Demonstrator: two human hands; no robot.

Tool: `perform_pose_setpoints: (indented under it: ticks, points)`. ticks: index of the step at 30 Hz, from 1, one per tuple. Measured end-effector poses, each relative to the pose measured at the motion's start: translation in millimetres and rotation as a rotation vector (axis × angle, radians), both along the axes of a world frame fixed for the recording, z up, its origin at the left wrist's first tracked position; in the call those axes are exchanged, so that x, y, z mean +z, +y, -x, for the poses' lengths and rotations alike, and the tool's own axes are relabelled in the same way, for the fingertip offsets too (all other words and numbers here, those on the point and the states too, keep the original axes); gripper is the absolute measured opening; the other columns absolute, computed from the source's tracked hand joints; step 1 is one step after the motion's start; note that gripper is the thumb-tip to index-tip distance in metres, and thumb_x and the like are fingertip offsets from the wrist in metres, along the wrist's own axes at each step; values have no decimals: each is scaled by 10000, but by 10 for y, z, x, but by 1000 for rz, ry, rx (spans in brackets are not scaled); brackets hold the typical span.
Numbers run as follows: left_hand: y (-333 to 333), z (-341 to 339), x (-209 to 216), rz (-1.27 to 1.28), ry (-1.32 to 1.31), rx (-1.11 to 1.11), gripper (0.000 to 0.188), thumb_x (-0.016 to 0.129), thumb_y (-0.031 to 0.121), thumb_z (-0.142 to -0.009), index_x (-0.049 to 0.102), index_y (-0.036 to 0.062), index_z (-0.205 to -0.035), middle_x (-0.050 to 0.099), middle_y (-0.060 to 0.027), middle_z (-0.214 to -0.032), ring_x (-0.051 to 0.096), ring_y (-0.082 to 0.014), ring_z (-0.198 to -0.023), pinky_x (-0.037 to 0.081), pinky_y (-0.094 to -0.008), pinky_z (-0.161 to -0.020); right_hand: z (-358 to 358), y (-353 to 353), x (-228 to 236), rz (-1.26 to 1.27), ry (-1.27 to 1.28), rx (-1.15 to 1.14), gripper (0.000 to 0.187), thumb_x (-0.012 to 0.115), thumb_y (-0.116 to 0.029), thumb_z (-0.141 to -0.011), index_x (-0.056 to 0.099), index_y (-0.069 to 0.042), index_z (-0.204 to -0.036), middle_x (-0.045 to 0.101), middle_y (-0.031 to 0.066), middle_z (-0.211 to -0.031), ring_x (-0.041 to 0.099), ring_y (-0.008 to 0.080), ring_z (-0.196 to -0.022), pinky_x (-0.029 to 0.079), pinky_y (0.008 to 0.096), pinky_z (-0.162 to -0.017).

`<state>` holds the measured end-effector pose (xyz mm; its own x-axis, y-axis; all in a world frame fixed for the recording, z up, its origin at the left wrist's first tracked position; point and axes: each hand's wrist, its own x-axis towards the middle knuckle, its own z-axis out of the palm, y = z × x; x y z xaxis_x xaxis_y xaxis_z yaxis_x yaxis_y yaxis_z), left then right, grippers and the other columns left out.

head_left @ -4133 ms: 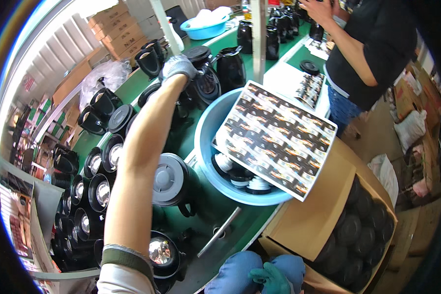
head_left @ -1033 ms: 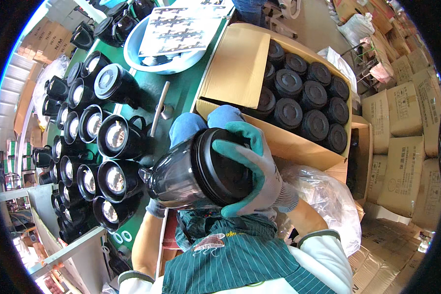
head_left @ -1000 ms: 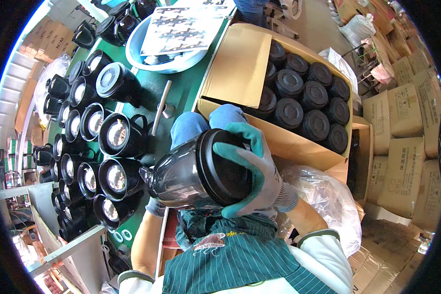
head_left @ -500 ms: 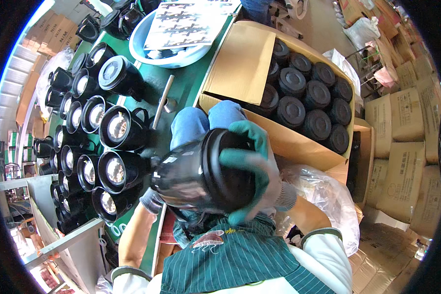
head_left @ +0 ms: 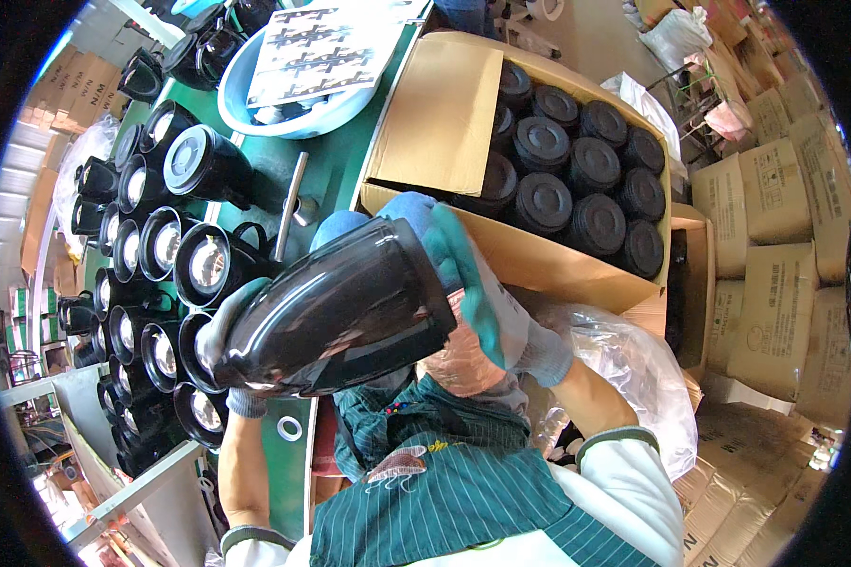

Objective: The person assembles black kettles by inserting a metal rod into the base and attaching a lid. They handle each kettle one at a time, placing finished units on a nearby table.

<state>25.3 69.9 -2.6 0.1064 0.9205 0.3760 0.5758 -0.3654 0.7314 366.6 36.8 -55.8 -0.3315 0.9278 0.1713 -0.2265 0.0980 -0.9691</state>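
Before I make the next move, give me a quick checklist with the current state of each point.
1. Left hand supporting the black jug: ok, wrapped round its narrow end.
2. Right hand gripping the wide end: cannot tell, it is right beside it but contact is unclear.
3. Both hands gloved: ok.
4. Jug upright: not ok, tipped over sideways.
5. Free room beside the left hand: not ok, black cups crowd close to it.
6. Cardboard box open: ok, round black pieces show inside.
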Motion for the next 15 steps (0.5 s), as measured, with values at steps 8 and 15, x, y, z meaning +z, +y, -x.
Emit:
perform_pose_setpoints:
  ticks: [8, 15]
  points:
    - [-140, -68, -49, 199, -191, 16, 384, 752, 188, -812, 740, -45, -1117, 770, -177, -1002, 759, -266, -893, 576, -343, -880, 300, -232, -255, 231, 272, -93, 897, 628, -465, -987, 201, 2, -1623, 302, 202, -1615, 315, 321, -1484, 246, 417, -1224]
    - [-214, 133, 321, -8, 63, -44, 373, 755, 178, -861, 714, -43, -1159, 760, -156, -1086, 740, -262, -981, 566, -359, -930, 204, -188, 68, 4, -29, -15, 982, 635, -551, -956, 185, 6, -1628, 207, 250, -1663, 234, 391, -1534, 212, 474, -1240]
